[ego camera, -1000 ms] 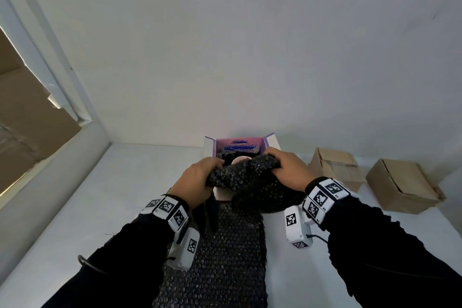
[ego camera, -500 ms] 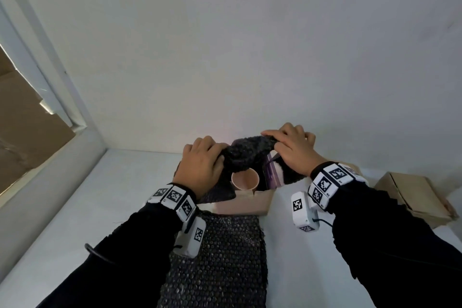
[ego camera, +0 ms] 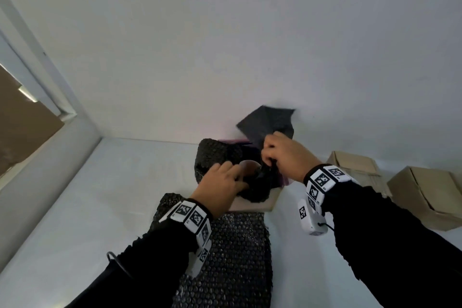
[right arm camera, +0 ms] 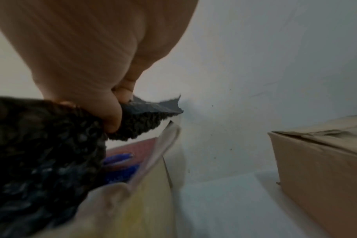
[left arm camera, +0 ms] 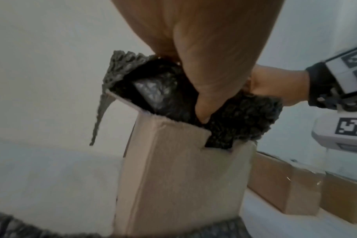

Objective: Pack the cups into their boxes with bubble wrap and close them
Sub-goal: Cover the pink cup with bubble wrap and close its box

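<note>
An upright beige carton (ego camera: 252, 204) with a purple inner flap (right arm camera: 132, 151) stands near the back wall. Black bubble wrap (ego camera: 215, 155) fills and spills over its opening. A pinkish cup rim (ego camera: 246, 165) shows among the folds. My left hand (ego camera: 222, 182) is at the near side of the opening, and its thumb (left arm camera: 202, 109) digs into the bubble wrap (left arm camera: 245, 122) that it pinches. My right hand (ego camera: 282, 155) grips a corner of the wrap (ego camera: 267, 122) that sticks up above the carton (left arm camera: 179, 177). In the right wrist view its fingers (right arm camera: 114, 112) pinch the wrap (right arm camera: 41, 145).
A long sheet of black bubble wrap (ego camera: 232, 257) lies on the white table (ego camera: 75, 207) in front of the carton. Two closed cardboard boxes (ego camera: 355, 170) (ego camera: 430, 195) sit to the right, the nearer one (right arm camera: 326, 169) close to my right hand. The wall is just behind.
My right hand has pulled a corner of the wrap up and to the right. My left hand has dropped to the near side of the opening. The cup rim stays visible.
</note>
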The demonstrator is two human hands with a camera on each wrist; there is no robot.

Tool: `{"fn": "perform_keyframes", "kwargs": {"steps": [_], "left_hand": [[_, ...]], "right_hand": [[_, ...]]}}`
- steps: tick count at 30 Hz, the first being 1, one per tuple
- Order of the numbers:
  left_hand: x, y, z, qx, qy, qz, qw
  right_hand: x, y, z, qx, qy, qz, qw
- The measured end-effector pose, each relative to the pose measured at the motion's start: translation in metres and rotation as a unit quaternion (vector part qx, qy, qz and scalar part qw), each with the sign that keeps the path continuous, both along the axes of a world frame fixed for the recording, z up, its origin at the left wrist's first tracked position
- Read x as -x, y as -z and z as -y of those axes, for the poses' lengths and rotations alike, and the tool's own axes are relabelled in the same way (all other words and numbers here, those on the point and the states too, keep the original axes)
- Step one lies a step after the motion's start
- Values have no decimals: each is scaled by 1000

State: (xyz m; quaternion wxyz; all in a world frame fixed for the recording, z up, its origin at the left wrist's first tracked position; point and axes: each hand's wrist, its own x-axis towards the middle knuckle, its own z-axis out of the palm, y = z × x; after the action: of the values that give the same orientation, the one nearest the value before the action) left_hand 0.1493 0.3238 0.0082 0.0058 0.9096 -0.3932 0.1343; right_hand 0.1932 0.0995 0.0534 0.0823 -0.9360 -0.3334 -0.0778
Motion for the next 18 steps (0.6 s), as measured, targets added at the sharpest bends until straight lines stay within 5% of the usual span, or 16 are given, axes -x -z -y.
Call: {"fn": "perform_keyframes", "kwargs": {"steps": [4,7,12,18], "left_hand": [[11,12,5,-28,-39,-63,997],[14,16,6,0,-59,-71,996],[7,16,15,-17,-151,-102,983],[1,22,13,1,-147,-84,986]], "right_hand": [[0,15,3,163,13,-73,984],[2,22,7,169,38,-119,978],[4,28,0,262,65,-65,961],[4,32,-28,308,101,-169,931]]}}
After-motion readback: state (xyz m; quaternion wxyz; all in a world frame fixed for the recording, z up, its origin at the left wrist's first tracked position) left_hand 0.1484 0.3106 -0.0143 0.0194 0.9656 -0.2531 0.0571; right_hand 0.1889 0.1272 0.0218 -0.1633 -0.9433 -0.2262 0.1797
